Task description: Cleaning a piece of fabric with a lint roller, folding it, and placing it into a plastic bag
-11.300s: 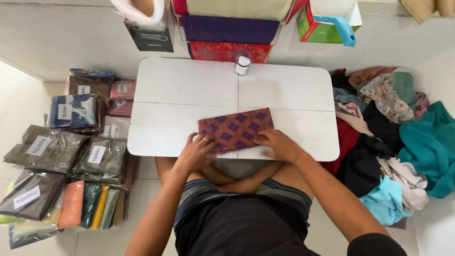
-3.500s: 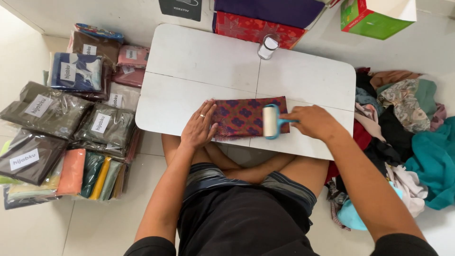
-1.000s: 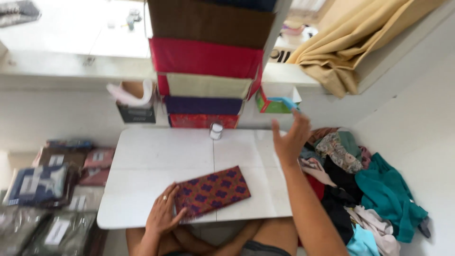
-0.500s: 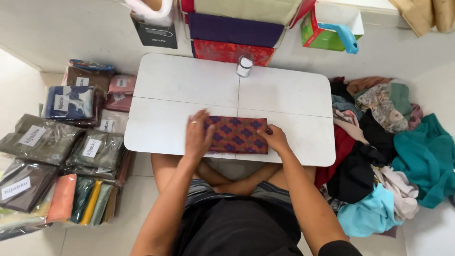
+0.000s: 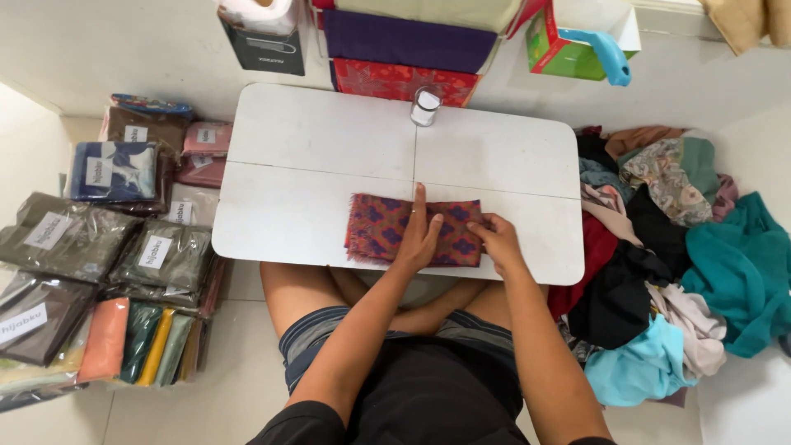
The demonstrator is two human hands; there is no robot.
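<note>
A folded maroon cloth with a blue pattern point(image 5: 375, 231) lies on the near edge of a low white folding table point(image 5: 329, 156). My left hand point(image 5: 418, 235) rests flat on the middle of the cloth, fingers stretched toward the far side. My right hand point(image 5: 493, 239) lies on the cloth's right end, its fingers curled at the cloth's edge. The cloth's fringed left end is uncovered. A small white roller point(image 5: 425, 106) stands upright at the table's far edge.
Bagged folded cloths point(image 5: 91, 247) are stacked on the floor to the left. A heap of loose clothes point(image 5: 676, 264) lies to the right. Stacked folded fabrics point(image 5: 404, 49), a green box point(image 5: 568, 49) and a black tissue box point(image 5: 259, 41) stand beyond the table.
The cloth has been folded narrower. My left hand has moved from its left end to its middle; my right hand came down from the air onto its right end.
</note>
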